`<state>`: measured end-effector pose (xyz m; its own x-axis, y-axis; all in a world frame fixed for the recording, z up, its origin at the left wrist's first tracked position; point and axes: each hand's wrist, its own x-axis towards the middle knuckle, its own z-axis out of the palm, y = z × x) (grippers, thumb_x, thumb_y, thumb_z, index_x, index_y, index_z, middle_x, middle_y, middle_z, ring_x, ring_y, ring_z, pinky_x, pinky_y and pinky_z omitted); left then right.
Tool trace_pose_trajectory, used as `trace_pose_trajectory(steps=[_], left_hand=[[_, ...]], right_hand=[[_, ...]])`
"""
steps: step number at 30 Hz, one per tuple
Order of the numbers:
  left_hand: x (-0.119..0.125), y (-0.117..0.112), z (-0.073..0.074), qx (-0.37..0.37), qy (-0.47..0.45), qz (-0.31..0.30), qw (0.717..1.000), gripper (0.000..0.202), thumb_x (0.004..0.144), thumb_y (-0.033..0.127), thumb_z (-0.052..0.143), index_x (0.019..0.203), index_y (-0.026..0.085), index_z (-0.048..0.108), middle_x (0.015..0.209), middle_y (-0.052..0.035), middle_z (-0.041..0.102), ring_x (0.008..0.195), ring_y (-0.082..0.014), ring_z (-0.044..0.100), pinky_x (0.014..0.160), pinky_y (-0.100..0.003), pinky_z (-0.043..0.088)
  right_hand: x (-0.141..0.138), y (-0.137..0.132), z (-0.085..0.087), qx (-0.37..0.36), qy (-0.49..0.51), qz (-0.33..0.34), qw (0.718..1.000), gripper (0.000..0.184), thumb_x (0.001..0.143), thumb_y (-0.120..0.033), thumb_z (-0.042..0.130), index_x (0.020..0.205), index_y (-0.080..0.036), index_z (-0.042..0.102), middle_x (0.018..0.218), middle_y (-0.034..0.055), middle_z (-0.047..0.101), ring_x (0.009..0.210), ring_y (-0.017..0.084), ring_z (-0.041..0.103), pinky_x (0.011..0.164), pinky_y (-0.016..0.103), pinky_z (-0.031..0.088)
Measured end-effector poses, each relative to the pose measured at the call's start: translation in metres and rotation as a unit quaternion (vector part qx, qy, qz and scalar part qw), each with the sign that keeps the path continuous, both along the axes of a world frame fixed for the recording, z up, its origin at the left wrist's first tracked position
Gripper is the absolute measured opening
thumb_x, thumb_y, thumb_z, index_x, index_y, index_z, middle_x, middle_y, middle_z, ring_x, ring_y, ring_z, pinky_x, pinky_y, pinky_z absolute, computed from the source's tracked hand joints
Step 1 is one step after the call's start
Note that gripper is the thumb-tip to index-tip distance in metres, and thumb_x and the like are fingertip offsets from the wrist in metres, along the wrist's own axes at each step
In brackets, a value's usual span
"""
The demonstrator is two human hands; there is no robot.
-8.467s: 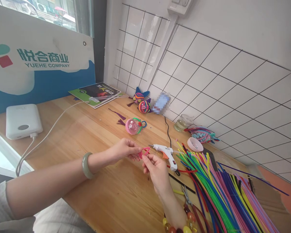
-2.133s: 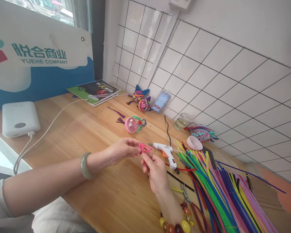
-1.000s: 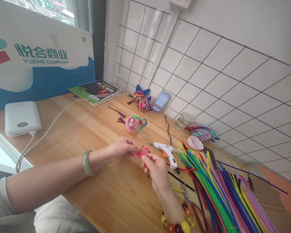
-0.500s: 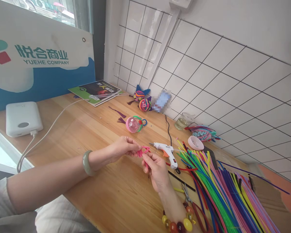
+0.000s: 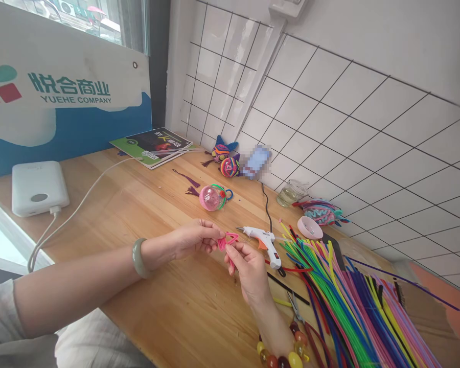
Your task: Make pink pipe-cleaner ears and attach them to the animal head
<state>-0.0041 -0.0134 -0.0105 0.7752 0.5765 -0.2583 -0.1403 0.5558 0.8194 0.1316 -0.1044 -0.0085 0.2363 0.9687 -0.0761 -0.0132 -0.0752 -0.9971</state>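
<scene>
Between my two hands is a pink pipe cleaner [image 5: 230, 238], bent into tight folds with a small pointed loop at the top. My left hand [image 5: 199, 237], with a pale green bangle on its wrist, pinches its left end. On the right side, my right hand [image 5: 247, 266] pinches the same piece between thumb and fingers, and a pink end pokes out below. Just beyond my right hand lies a white glue gun [image 5: 266, 243] with an orange trigger. A clear ball wrapped in pink and green [image 5: 213, 197] rests farther back, with a purple tassel beside it.
Many coloured pipe cleaners [image 5: 345, 296] spread over the right side. Scissors [image 5: 297, 306] lie by my right wrist. Behind stand a pink bowl [image 5: 309, 227], a glass jar [image 5: 291, 193] and finished ornaments [image 5: 230, 166]. A white power bank [image 5: 40, 186] with a cable is at left.
The view has shifted slightly. Both hands stay in nearly the same place, still pinching the folded pink pipe cleaner; its loop shows a little more openly.
</scene>
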Motion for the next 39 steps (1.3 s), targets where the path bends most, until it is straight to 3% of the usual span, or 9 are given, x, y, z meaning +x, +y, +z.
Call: trace_pose_trajectory(steps=[12, 21, 25, 30, 39], left_hand=[[-0.0002, -0.0003, 0.0019, 0.012, 0.005, 0.007, 1.000, 0.014, 0.064, 0.025, 0.066, 0.067, 0.012, 0.062, 0.059, -0.0024, 0.061, 0.053, -0.0084, 0.053, 0.051, -0.020, 0.036], [-0.0024, -0.0027, 0.0080, 0.110, 0.027, 0.012, 0.994, 0.015, 0.065, 0.026, 0.065, 0.063, 0.012, 0.062, 0.056, -0.0027, 0.059, 0.052, -0.0092, 0.051, 0.052, -0.021, 0.035], [-0.0007, -0.0031, 0.0081, 0.082, 0.011, 0.002, 0.997, 0.023, 0.065, 0.034, 0.065, 0.068, 0.011, 0.062, 0.060, -0.0036, 0.060, 0.054, -0.0092, 0.051, 0.052, -0.021, 0.035], [0.0003, -0.0037, 0.0098, 0.035, -0.008, 0.004, 0.999, 0.042, 0.071, 0.051, 0.053, 0.074, 0.010, 0.062, 0.064, -0.0065, 0.061, 0.055, -0.0110, 0.053, 0.051, -0.022, 0.036], [0.0016, -0.0047, 0.0019, 0.107, 0.016, 0.023, 0.994, 0.024, 0.068, 0.036, 0.063, 0.065, 0.012, 0.060, 0.057, -0.0014, 0.057, 0.052, -0.0083, 0.049, 0.051, -0.021, 0.035]], right_hand=[[0.0008, 0.0004, -0.0001, -0.017, 0.040, 0.009, 0.999, 0.018, 0.068, -0.032, 0.064, 0.071, -0.015, 0.062, 0.054, -0.0024, 0.056, 0.039, 0.005, 0.038, 0.041, 0.019, 0.029], [-0.0008, -0.0006, 0.0014, -0.035, 0.078, 0.028, 0.996, 0.017, 0.065, -0.031, 0.066, 0.064, -0.015, 0.060, 0.048, -0.0038, 0.052, 0.037, 0.004, 0.036, 0.039, 0.019, 0.025], [0.0004, 0.0000, 0.0014, -0.026, 0.069, 0.004, 0.997, 0.017, 0.065, -0.030, 0.065, 0.060, -0.015, 0.058, 0.046, -0.0049, 0.048, 0.038, 0.005, 0.035, 0.040, 0.020, 0.025], [0.0008, 0.0009, 0.0035, -0.026, 0.083, -0.023, 0.996, 0.015, 0.065, -0.029, 0.064, 0.063, -0.015, 0.058, 0.048, -0.0051, 0.048, 0.039, 0.004, 0.034, 0.040, 0.019, 0.024], [-0.0023, -0.0002, -0.0009, -0.001, 0.022, 0.004, 1.000, 0.013, 0.070, -0.026, 0.060, 0.064, -0.015, 0.058, 0.051, -0.0041, 0.050, 0.042, 0.005, 0.037, 0.043, 0.019, 0.029]])
